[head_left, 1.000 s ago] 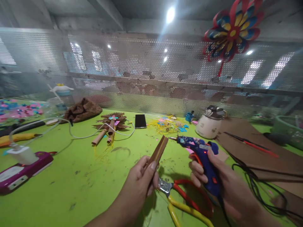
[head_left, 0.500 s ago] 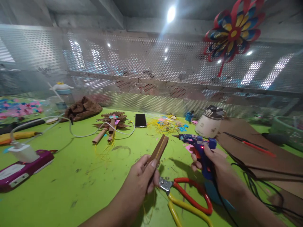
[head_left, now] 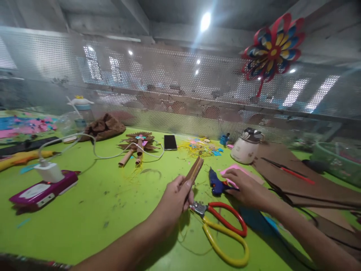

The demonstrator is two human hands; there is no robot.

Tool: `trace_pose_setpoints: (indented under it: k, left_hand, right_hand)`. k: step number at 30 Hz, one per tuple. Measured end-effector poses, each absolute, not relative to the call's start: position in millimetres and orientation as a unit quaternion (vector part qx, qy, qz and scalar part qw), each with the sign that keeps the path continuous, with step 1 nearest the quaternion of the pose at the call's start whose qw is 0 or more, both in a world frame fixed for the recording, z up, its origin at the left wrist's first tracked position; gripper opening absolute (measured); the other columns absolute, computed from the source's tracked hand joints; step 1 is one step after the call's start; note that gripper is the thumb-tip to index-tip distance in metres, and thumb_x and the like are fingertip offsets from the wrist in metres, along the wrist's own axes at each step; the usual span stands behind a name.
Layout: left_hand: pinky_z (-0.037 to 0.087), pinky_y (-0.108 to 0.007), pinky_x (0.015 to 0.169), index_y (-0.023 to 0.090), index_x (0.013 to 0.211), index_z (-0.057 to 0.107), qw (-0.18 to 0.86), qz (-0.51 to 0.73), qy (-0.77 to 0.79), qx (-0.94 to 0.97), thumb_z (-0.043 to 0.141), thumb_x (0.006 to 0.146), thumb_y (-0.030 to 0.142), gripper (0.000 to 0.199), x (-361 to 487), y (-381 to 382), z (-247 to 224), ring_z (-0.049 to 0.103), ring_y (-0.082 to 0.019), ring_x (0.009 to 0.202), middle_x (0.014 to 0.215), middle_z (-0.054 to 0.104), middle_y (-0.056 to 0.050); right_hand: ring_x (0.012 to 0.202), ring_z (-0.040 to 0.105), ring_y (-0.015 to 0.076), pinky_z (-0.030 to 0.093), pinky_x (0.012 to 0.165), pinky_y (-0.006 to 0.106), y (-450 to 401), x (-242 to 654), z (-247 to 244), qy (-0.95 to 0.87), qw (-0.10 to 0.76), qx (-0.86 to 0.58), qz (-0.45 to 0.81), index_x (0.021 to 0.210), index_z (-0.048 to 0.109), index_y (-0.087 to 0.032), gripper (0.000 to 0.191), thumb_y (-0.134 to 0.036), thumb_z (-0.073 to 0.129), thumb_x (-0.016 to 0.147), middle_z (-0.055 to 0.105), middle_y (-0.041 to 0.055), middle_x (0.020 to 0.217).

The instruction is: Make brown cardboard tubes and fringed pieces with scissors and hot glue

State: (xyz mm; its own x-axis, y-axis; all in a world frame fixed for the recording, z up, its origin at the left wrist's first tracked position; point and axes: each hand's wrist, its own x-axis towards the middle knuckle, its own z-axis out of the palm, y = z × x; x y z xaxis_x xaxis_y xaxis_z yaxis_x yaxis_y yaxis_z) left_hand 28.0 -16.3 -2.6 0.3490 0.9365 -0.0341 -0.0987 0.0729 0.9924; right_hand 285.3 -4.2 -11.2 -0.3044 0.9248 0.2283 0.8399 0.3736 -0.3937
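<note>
My left hand [head_left: 176, 195] grips a folded strip of brown cardboard [head_left: 194, 169], tilted up and away, with a thin yellow line along it. To its right, a blue hot glue gun [head_left: 216, 182] is low at the tabletop on its side, nozzle pointing away. My right hand [head_left: 245, 188] has its fingers curled over the glue gun's handle; the palm side is hidden. Below and between the hands lie scissors [head_left: 222, 227] with one red and one yellow handle, their blade end close to my left fingers. A yellow thread hangs beneath my left hand.
A cardboard figure [head_left: 139, 145], a phone [head_left: 170, 142] and a pile of yellow strands [head_left: 201, 146] lie toward the back. A white jug [head_left: 245, 148] stands beside brown cardboard sheets [head_left: 273, 173]. At left sits a purple power strip [head_left: 53, 192] with a white cable.
My right hand has lowered the glue gun from mid-air to the tabletop and turned it so the nozzle points away. My left hand still holds the cardboard strip; the view has shifted slightly.
</note>
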Motion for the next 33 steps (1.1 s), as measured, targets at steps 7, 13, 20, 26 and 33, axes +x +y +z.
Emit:
trace_pose_setpoints:
  k: [7, 13, 20, 26, 33]
  left_hand:
    - [0.032, -0.022, 0.049, 0.019, 0.078, 0.044, 0.547, 0.457, 0.366, 0.599, 0.047, 0.088, 0.040, 0.023, 31, -17, -11, 0.039, -0.009, 0.048, 0.054, 0.042, 0.006]
    - [0.035, -0.026, 0.059, 0.018, 0.091, 0.052, 0.397, 0.439, 0.396, 0.702, 0.041, 0.091, 0.034, 0.019, 25, -23, -11, 0.048, -0.014, 0.059, 0.066, 0.053, 0.001]
    - [0.036, -0.027, 0.066, 0.019, 0.095, 0.053, 0.368, 0.421, 0.400, 0.727, 0.039, 0.092, 0.030, 0.018, 25, -24, -14, 0.054, -0.016, 0.069, 0.084, 0.063, -0.004]
    - [0.036, -0.025, 0.061, 0.018, 0.094, 0.054, 0.428, 0.405, 0.388, 0.709, 0.040, 0.091, 0.032, 0.020, 25, -23, -12, 0.050, -0.014, 0.064, 0.076, 0.059, -0.003]
    - [0.038, -0.026, 0.067, 0.017, 0.097, 0.052, 0.524, 0.384, 0.366, 0.667, 0.050, 0.086, 0.028, 0.016, 28, -27, -5, 0.050, -0.015, 0.074, 0.083, 0.055, -0.003]
  right_hand:
    - [0.087, 0.063, 0.0231, 0.051, 0.072, 0.037, -25, 200, 23, -0.585, 0.441, -0.519, 0.439, 0.114, 0.060, -0.017, 0.047, -0.048, 0.061, 0.079, 0.067, 0.0100, 0.096]
    - [0.078, 0.061, 0.0196, 0.047, 0.060, 0.027, -19, 156, 17, -0.506, 0.515, -0.508, 0.470, 0.092, 0.059, -0.015, 0.045, -0.057, 0.060, 0.076, 0.064, 0.0072, 0.082]
    - [0.072, 0.060, 0.0183, 0.044, 0.059, 0.027, -20, 160, 13, -0.507, 0.531, -0.517, 0.440, 0.083, 0.058, -0.017, 0.039, -0.054, 0.064, 0.073, 0.064, 0.0038, 0.076]
    - [0.068, 0.056, 0.0150, 0.041, 0.061, 0.026, -24, 167, 11, -0.518, 0.544, -0.473, 0.460, 0.080, 0.058, -0.017, 0.030, -0.046, 0.063, 0.078, 0.061, 0.0010, 0.073]
    - [0.057, 0.048, 0.0119, 0.037, 0.056, 0.025, -24, 172, 17, -0.523, 0.547, -0.482, 0.442, 0.069, 0.059, -0.015, 0.027, -0.041, 0.064, 0.078, 0.055, -0.0020, 0.060]
